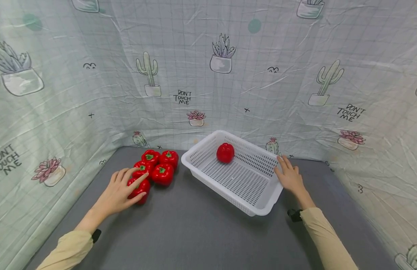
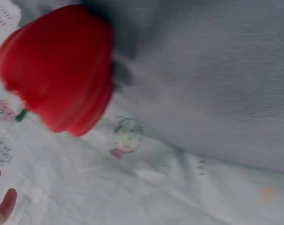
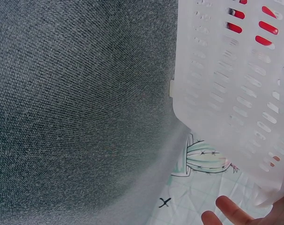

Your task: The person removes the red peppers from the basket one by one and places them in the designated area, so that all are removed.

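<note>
My left hand [image 1: 118, 191] is spread over the nearest red bell pepper [image 1: 139, 191] of a group on the left, its fingers parted and not curled. In the left wrist view a red bell pepper [image 2: 57, 65] looms close, with two fingertips [image 2: 6, 206] at the lower left corner. My right hand [image 1: 291, 179] holds the right end of a white perforated plastic basket [image 1: 215, 186], thumb over the rim. Two of its fingers [image 3: 233, 211] stick out beyond the basket wall in the right wrist view. One bell pepper [image 1: 225, 153] sits inside the basket toward its far left.
Several more bell peppers [image 1: 162, 174] stand close together left of the basket. A dark grey tabletop [image 1: 194, 236] lies underneath. Behind and along both sides hangs a pale curtain [image 1: 181, 67] printed with cacti.
</note>
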### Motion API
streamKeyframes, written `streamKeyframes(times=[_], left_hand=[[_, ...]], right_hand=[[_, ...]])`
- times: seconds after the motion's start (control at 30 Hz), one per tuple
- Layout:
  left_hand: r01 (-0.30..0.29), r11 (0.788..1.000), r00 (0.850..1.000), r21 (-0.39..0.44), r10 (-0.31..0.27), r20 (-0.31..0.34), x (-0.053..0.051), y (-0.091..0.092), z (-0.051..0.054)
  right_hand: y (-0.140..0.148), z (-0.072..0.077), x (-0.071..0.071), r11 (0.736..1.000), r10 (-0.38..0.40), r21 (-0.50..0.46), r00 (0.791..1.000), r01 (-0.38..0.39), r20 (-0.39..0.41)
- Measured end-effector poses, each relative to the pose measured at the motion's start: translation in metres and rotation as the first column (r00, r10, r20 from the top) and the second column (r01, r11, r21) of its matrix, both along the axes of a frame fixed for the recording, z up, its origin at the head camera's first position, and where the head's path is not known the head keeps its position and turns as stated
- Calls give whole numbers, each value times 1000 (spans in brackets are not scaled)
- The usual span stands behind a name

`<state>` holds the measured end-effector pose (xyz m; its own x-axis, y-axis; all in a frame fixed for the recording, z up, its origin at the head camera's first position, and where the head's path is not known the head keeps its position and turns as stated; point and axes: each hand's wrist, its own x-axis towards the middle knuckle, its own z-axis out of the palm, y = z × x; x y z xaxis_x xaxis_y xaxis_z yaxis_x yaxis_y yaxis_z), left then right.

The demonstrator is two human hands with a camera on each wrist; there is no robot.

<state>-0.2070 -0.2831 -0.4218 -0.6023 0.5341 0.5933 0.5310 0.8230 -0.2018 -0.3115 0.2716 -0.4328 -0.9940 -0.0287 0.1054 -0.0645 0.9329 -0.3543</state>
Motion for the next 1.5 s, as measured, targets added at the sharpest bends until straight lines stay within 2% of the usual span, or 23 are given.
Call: streamKeyframes(times=[0.23,0.43,0.63,0.83,1.0,1.2,1.33,1.5], left_hand=[[107,992,992,61,-102,-77,4,24,22],[158,984,983,87,-149,-108,5,42,30],[226,966,969,127,-209,-131,-1,61,40],[282,949,954,142,-263,-142,-12,84,52],[306,941,947,143,-285,-149,-22,103,60],[318,936,945,151,-299,-133,-35,122,69],[311,938,949,151,-297,-109,-45,134,72],[303,943,950,135,-288,-119,-63,150,72]], right_hand=[[0,1,0,1000,4,-1,1000,-4,-16],[0,-1,0,1000,2,1,1000,-2,-14],[1,-2,0,1000,2,-3,1000,-2,-13],[1,-2,0,1000,4,-5,1000,-4,-13],[0,-3,1,1000,4,-8,1000,-5,-13],[-1,-1,2,1000,9,-12,1000,-10,-15],[-2,1,2,1000,10,-12,1000,-10,-23],[-2,0,2,1000,-1,-17,1000,1,-28]])
